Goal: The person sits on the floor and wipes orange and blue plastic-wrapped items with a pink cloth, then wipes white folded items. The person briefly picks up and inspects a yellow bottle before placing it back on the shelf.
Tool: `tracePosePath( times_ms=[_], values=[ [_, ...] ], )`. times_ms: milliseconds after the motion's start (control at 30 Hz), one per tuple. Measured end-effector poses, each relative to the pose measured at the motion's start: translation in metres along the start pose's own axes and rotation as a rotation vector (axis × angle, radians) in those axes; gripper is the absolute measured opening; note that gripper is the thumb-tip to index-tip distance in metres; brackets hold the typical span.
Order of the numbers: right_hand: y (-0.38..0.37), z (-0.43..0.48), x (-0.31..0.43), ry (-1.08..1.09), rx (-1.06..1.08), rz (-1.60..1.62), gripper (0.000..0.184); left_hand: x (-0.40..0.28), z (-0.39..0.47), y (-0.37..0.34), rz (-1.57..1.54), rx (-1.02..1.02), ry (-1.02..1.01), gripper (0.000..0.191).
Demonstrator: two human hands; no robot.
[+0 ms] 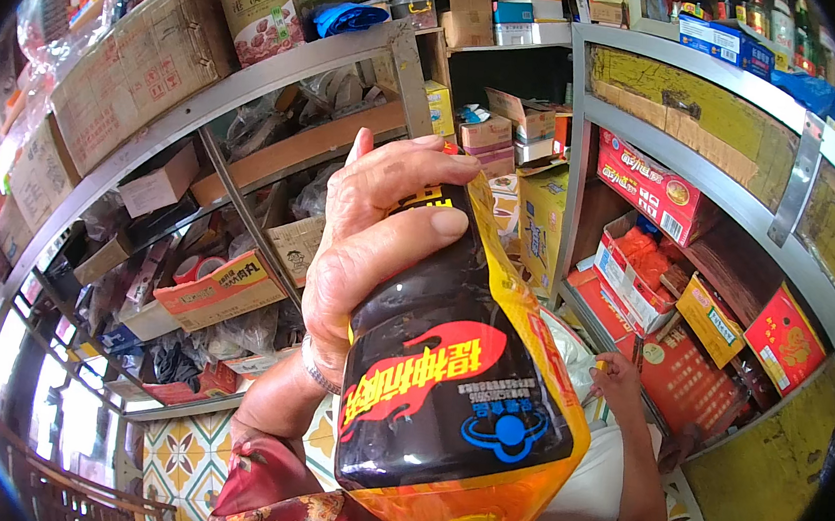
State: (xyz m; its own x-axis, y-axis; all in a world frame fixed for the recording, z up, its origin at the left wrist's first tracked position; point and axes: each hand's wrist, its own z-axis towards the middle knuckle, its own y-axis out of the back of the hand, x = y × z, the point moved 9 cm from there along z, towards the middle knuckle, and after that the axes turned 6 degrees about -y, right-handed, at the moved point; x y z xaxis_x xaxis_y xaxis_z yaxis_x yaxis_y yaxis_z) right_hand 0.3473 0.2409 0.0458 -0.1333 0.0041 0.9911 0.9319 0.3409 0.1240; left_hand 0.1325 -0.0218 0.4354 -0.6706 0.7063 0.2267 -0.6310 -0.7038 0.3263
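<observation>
My left hand [360, 232] grips a plastic bottle [416, 426] of orange drink with a dark label bearing writing, close before the camera. Its fingers wrap the bottle's base end, while the neck slants down towards me at the lower edge of the picture. The end of the neck is cut off by the frame. A metal watch band [320, 368] circles the left wrist. Lower and to the right, my right hand [616, 389] has its fingers curled around a small yellow thing [601, 365], perhaps a bottle cap.
A metal-framed cabinet [240, 224] with cartons and plastic bags stands on the left, a large cardboard box [141, 72] on top. To the right, a shelf unit [701, 133] holds red cartons [647, 185]. Bottles [782, 32] stand above it. Patterned tiles [180, 456] cover the floor.
</observation>
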Motion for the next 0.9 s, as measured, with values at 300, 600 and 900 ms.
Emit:
tracePosePath(
  times_ms=[300, 600, 900],
  values=[
    [-0.0004, -0.0036, 0.007, 0.031, 0.007, -0.006, 0.021, 0.0021, -0.0015, -0.0002, -0.027, -0.012, -0.004, 0.043],
    [0.0028, -0.0009, 0.0031, 0.045, 0.009, 0.011, 0.025, -0.0003, -0.0005, -0.0005, -0.032, -0.028, -0.006, 0.044],
    [0.0037, -0.0009, 0.001, 0.035, -0.007, 0.006, 0.028, -0.0013, -0.0014, 0.0005, -0.016, -0.023, -0.014, 0.044]
  ],
)
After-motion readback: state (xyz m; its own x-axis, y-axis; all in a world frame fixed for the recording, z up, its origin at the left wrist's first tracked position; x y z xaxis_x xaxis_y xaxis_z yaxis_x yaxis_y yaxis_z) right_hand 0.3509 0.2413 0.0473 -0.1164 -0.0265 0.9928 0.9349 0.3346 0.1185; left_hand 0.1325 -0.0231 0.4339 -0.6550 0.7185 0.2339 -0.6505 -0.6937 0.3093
